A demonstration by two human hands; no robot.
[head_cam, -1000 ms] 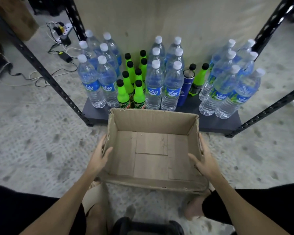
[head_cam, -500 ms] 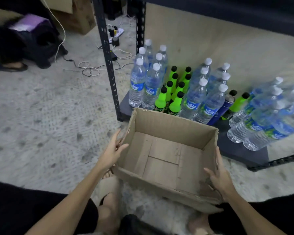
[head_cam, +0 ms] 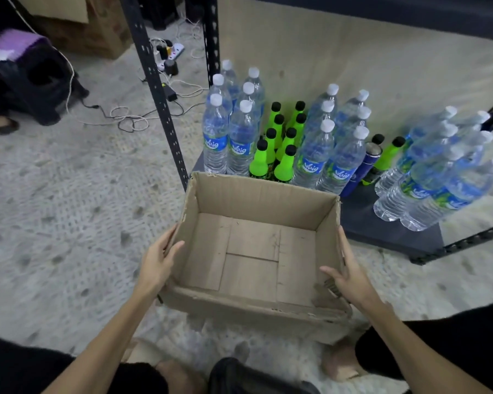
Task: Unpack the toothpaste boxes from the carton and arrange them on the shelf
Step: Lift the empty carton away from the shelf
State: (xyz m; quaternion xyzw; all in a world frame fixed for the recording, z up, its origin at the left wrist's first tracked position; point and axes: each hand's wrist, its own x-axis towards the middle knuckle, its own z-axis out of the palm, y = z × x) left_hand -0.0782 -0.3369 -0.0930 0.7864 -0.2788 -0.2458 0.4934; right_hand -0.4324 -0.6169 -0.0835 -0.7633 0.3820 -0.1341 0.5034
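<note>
Both grips clasp the open carton (head_cam: 256,251) by its side walls: the left hand (head_cam: 158,261) lies flat against the left wall with its thumb hooked over the rim, and the right hand (head_cam: 350,275) presses the right wall, thumb reaching inside, fingers stretched along the outside. The carton sits on the floor (head_cam: 69,209) just in front of the shelf (head_cam: 382,223), its interior showing only bare cardboard flaps; no toothpaste boxes can be seen in it.

Going left to right: a dark stool (head_cam: 40,83) stands at the far left, with a brown cardboard box (head_cam: 97,27) behind it. White and black cables (head_cam: 125,120) trail across the floor to a power strip (head_cam: 168,52) near the shelf's black perforated post (head_cam: 157,92). On the bottom shelf board, a cluster of clear water bottles (head_cam: 228,137) stands upright, then green bottles (head_cam: 279,146) with black caps, then more water bottles (head_cam: 330,149). A blue can (head_cam: 363,169) and two more green bottles follow, and a further group of water bottles (head_cam: 439,177) at the right.
</note>
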